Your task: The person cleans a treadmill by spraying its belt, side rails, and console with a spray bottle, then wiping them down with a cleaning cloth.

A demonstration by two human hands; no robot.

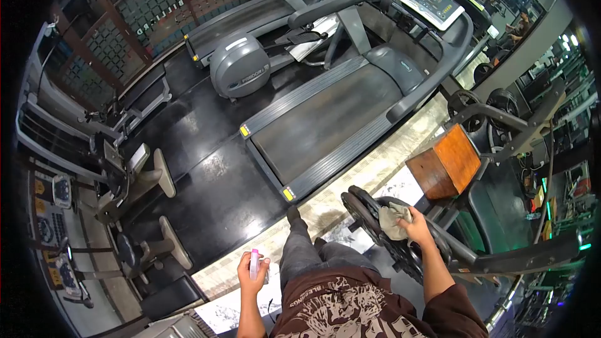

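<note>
Curled around a small spray bottle (255, 263), the left hand (250, 273) holds it upright near the waist. Right hand (418, 230) grips a grey cloth (394, 220), pressing it on stacked weight plates (375, 225) beside a wooden box (446, 164). Wiping looks underway; next comes steady rubbing across the rims. Treadmill (332, 119) stands ahead.

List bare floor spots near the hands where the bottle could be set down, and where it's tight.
Free: the black floor between the treadmill and the padded seats; the pale strip ahead of the feet. Crowded: around the right hand, pressing a cloth on stacked weight plates beside the wooden box. The left hand holds the bottle.
</note>
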